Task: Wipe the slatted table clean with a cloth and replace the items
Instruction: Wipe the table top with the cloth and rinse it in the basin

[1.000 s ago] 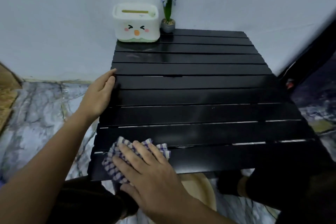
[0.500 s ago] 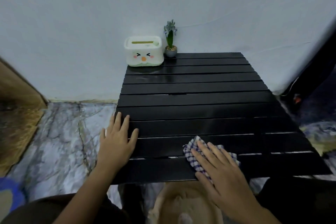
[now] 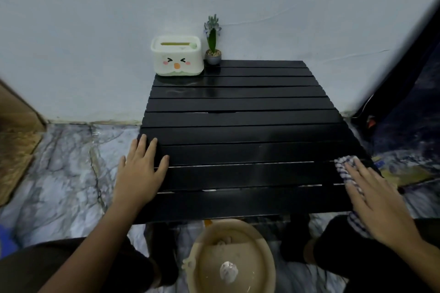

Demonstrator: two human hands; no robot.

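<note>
Wiping the near right corner of a black slatted table [image 3: 238,126] with a checked cloth [image 3: 342,169].

Nearest, on the marble-patterned floor [image 3: 66,169] below the table's front edge: a beige round bowl [image 3: 259,245] holding a small whitish lump [image 3: 228,271]. Just beyond, on the front slats: right hand [image 3: 378,204] laid flat with fingers straight, pressing the cloth down at the near right corner, blue-and-white checks showing past the fingertips and under the palm. At the left edge: left hand [image 3: 140,171] open and flat, fingers spread, resting on the slat ends, holding nothing. Across the middle: bare glossy slats. At the far left corner, against the pale wall [image 3: 95,19]: white tissue box [image 3: 177,57] with a cartoon face, and just to its right a small potted plant [image 3: 213,40] in a grey pot.
</note>
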